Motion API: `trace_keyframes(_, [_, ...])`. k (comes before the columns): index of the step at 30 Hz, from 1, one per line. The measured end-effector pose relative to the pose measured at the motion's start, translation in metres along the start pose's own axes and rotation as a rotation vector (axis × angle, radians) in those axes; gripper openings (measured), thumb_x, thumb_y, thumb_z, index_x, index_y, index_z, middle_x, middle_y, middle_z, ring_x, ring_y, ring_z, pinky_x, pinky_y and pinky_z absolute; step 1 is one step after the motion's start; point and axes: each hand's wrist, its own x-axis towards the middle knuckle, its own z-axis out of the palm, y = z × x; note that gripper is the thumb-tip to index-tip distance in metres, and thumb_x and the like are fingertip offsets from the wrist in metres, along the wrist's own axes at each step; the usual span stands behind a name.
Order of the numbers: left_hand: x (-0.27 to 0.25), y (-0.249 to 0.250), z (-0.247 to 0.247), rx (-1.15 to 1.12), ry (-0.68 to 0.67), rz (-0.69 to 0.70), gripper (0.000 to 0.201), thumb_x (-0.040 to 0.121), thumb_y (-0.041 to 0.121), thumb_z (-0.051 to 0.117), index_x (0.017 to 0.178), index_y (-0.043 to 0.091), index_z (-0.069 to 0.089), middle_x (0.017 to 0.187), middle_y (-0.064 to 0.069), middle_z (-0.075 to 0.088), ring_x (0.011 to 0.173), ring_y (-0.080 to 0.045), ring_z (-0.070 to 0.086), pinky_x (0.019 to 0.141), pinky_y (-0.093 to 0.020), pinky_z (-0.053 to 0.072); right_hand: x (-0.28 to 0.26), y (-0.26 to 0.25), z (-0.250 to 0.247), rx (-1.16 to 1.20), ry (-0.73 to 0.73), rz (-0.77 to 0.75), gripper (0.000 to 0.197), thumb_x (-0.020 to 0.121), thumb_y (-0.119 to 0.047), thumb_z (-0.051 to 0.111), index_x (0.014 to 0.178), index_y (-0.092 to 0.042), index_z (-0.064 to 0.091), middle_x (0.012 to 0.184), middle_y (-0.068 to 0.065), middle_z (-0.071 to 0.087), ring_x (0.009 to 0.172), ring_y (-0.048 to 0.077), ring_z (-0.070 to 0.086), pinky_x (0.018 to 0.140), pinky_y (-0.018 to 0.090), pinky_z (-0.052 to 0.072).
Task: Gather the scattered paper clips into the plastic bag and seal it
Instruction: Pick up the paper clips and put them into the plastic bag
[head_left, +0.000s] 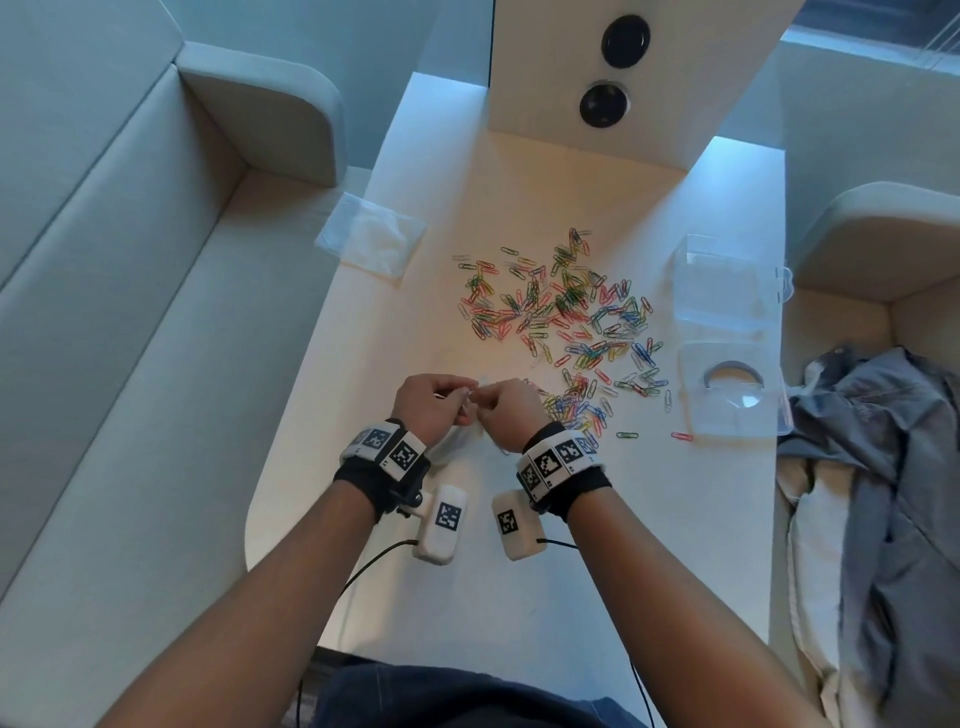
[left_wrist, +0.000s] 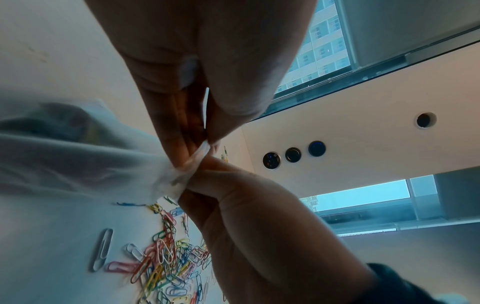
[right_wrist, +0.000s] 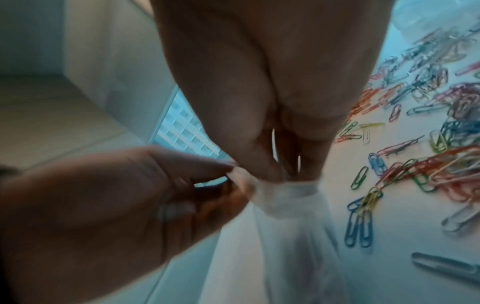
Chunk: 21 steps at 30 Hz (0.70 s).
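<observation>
Both hands meet at the table's near middle and pinch the top edge of a clear plastic bag (left_wrist: 78, 156). My left hand (head_left: 434, 402) pinches the edge between thumb and fingers, and my right hand (head_left: 506, 410) pinches it right beside. The bag (right_wrist: 291, 236) hangs down from the fingers; the hands mostly hide it in the head view. Several coloured paper clips (head_left: 566, 322) lie scattered over the white table (head_left: 675, 519), beyond and to the right of the hands. The paper clips (left_wrist: 166, 265) also lie under the bag, and the paper clips (right_wrist: 415, 144) spread to the right.
A clear plastic box (head_left: 727, 291) and its lid (head_left: 732, 389) lie at the table's right edge. A stack of clear bags (head_left: 371, 236) lies at the left edge. A raised panel (head_left: 623, 83) with round sockets stands at the back. Clothing (head_left: 883, 493) lies on the right seat.
</observation>
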Motion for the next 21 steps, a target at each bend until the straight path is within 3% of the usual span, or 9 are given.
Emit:
trace_keyframes(2, [0.0,0.001,0.0,0.016,0.006,0.009,0.023,0.092,0.006,0.058,0.09,0.023,0.074,0.083,-0.009,0.075,0.072,-0.023,0.073,0.079,-0.037,0.061,-0.001,-0.004,-0.006,-0.086,-0.142,-0.034,0.037,0.091,0.002,0.047,0.111,-0.015,0.073,0.085,-0.002,0.063,0.057,0.002,0.05,0.059,0.02,0.042])
trace_keyframes(4, [0.0,0.002,-0.001,-0.008,0.017,0.011,0.022,0.092,0.006,0.058,0.092,0.02,0.075,0.08,-0.012,0.075,0.069,-0.022,0.071,0.079,-0.037,0.061,-0.003,-0.002,-0.011,-0.043,-0.143,-0.067,0.045,0.088,0.006,0.045,0.113,-0.018,0.073,0.104,0.002,0.071,0.08,0.014,0.067,0.075,0.021,0.049])
trace_keyframes(6, [0.001,0.0,-0.002,-0.041,0.039,-0.006,0.022,0.092,0.006,0.058,0.091,0.019,0.075,0.076,-0.01,0.074,0.065,-0.021,0.068,0.079,-0.038,0.06,-0.008,0.006,-0.018,0.221,-0.048,-0.061,0.041,0.088,0.008,0.047,0.109,-0.013,0.074,0.11,0.009,0.073,0.097,0.021,0.07,0.09,0.032,0.056])
trace_keyframes(9, [0.004,-0.007,-0.01,-0.06,0.059,-0.041,0.023,0.092,0.011,0.061,0.086,0.028,0.076,0.087,-0.003,0.076,0.073,-0.021,0.069,0.081,-0.04,0.06,-0.021,0.038,-0.033,0.373,0.2,-0.022,0.029,0.089,-0.003,0.061,0.115,-0.01,0.07,0.109,0.009,0.071,0.09,0.019,0.071,0.083,0.036,0.06])
trace_keyframes(11, [0.003,-0.01,-0.016,-0.066,0.055,-0.054,0.021,0.092,0.012,0.062,0.089,0.027,0.076,0.096,-0.005,0.075,0.081,-0.022,0.071,0.081,-0.04,0.06,-0.028,0.079,-0.041,0.117,0.279,0.148,0.065,0.077,-0.027,0.081,0.135,-0.016,0.054,0.122,0.005,0.057,0.098,0.018,0.064,0.091,0.037,0.056])
trace_keyframes(13, [0.001,-0.012,-0.019,-0.093,0.061,-0.063,0.021,0.092,0.011,0.061,0.089,0.026,0.075,0.099,-0.008,0.075,0.081,-0.021,0.071,0.08,-0.039,0.06,-0.036,0.114,-0.039,-0.137,0.229,0.383,0.111,0.06,-0.047,0.088,0.149,-0.02,0.028,0.131,0.011,0.038,0.114,0.028,0.051,0.102,0.042,0.047])
trace_keyframes(14, [0.001,-0.013,-0.021,-0.107,0.062,-0.069,0.022,0.092,0.01,0.061,0.088,0.026,0.075,0.098,-0.009,0.075,0.08,-0.021,0.071,0.08,-0.038,0.06,-0.038,0.126,-0.033,-0.207,0.224,0.423,0.121,0.055,-0.052,0.089,0.151,-0.021,0.021,0.132,0.013,0.034,0.119,0.032,0.046,0.104,0.044,0.044])
trace_keyframes(17, [0.0,-0.017,-0.02,-0.131,0.059,-0.093,0.023,0.092,0.009,0.061,0.086,0.026,0.075,0.094,-0.009,0.075,0.079,-0.022,0.071,0.083,-0.042,0.059,-0.034,0.136,-0.016,-0.296,0.301,0.326,0.118,0.056,-0.057,0.086,0.15,-0.022,0.024,0.135,0.012,0.032,0.123,0.034,0.038,0.098,0.046,0.046])
trace_keyframes(21, [-0.002,-0.019,-0.019,-0.126,0.056,-0.105,0.022,0.092,0.01,0.061,0.087,0.026,0.076,0.095,-0.006,0.075,0.084,-0.026,0.073,0.084,-0.044,0.059,-0.012,0.12,-0.003,-0.397,0.297,0.246,0.087,0.072,-0.056,0.075,0.144,-0.027,0.036,0.141,0.01,0.032,0.124,0.032,0.037,0.097,0.046,0.049])
